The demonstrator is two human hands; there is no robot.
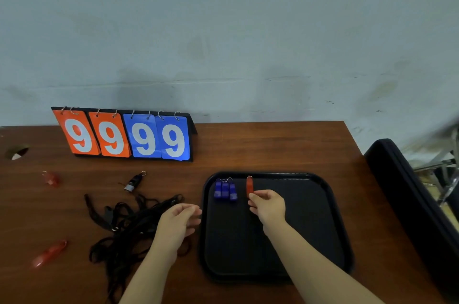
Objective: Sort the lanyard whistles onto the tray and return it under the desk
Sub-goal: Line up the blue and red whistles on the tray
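Observation:
A black tray (310,229) lies on the brown desk at right of centre. Three blue whistles (225,190) stand side by side in its far left corner. To their right lies a red whistle (249,185), and my right hand (268,207) pinches its near end with thumb and fingertips. My left hand (177,223) hovers with relaxed fingers just left of the tray, above a tangle of black lanyards (124,224). On the desk lie a black whistle (134,182), a red whistle (51,178) at far left and another red whistle (49,252) near the front left.
A flip scoreboard (124,136) showing 9 9 9 9 stands at the back of the desk against the wall. A dark case (409,204) stands off the desk's right edge. A cable hole (17,152) sits at the far left.

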